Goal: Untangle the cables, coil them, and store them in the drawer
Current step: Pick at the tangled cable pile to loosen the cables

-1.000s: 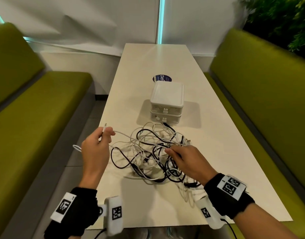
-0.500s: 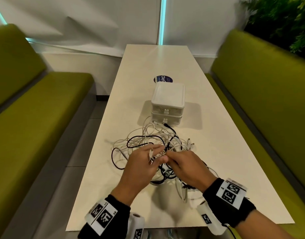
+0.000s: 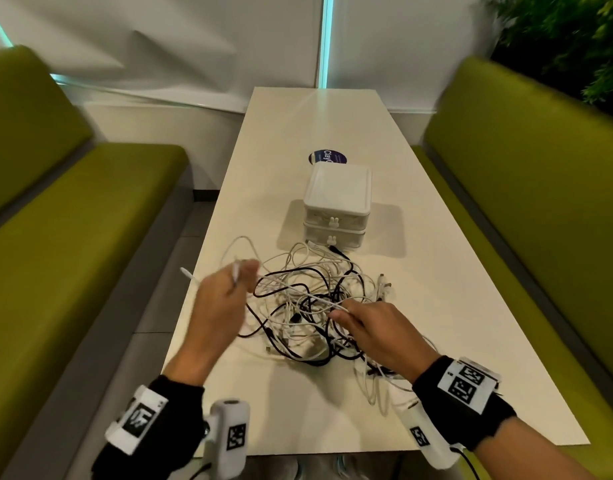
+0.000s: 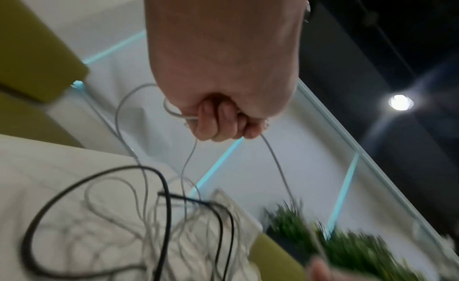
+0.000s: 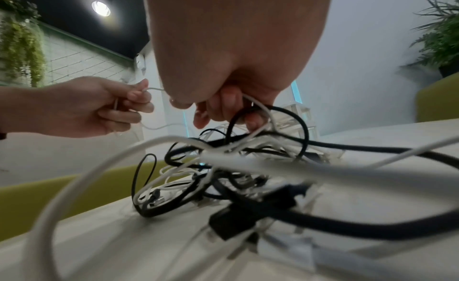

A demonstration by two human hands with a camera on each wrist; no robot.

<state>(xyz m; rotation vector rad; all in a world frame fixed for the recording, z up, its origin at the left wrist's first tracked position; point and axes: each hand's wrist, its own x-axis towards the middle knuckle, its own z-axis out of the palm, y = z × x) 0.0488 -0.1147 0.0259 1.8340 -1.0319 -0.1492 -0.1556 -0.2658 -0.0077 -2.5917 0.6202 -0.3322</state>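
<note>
Head view: left hand (image 3: 222, 299) fingers curl around thin white cable (image 4: 275, 159); right hand (image 3: 377, 334) fingers pinch strands in the tangle (image 3: 315, 306) on the table (image 3: 471, 341), before closed drawer unit (image 3: 336, 206). Best drawn slowly, pile pinned down.

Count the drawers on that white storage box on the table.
2. The upper drawer sits directly under the lid; the lower drawer is beneath it, just behind the cable tangle. Both look closed, each with a small knob. The box's back is hidden.
</note>
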